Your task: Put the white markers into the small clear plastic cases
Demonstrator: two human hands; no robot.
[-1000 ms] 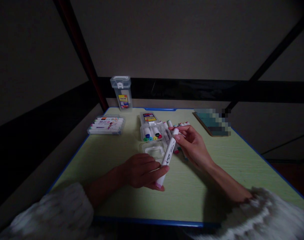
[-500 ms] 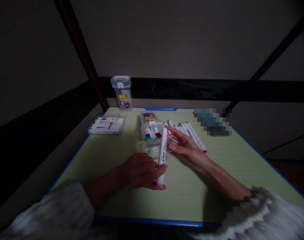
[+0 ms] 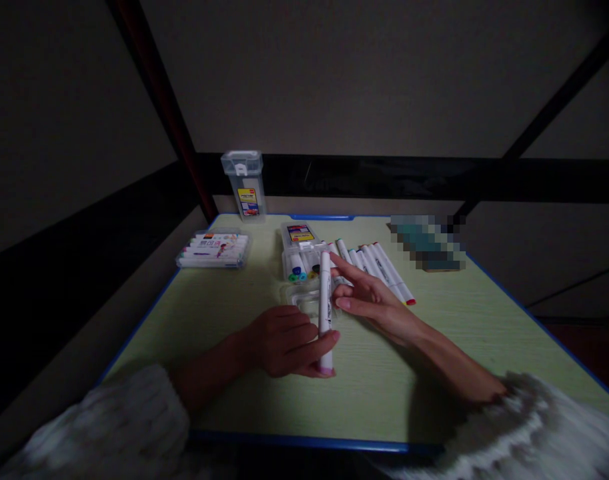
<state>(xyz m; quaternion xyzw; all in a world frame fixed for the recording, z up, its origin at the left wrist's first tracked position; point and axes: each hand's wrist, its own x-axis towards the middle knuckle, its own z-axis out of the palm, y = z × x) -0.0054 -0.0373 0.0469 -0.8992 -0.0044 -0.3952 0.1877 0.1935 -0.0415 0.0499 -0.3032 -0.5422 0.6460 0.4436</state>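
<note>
A white marker [image 3: 325, 293] with a pink lower end stands nearly upright in my left hand [image 3: 289, 343], its fingers and thumb closed round the lower part. My right hand [image 3: 379, 300] is just to the right, index finger stretched toward the marker's top; whether it touches cannot be told. Its thumb lies apart from the index finger, and nothing shows in that hand. Behind the marker sits a clear plastic case [image 3: 287, 261] with several colour-ended markers inside. A clear lid or tray [image 3: 299, 293] lies before it, partly hidden by the marker and my left hand.
Several loose white markers [image 3: 379, 267] lie right of the case. At the left is a flat pack of markers [image 3: 214, 250]; a tall clear box [image 3: 245, 187] stands at the back. A pixelated flat object [image 3: 424, 243] lies at the far right of the blue-edged table [image 3: 224, 407].
The marker's top has tilted a little to the left, so it now stands straighter. My left hand has shifted slightly right, and the right index finger has stayed beside the marker's top.
</note>
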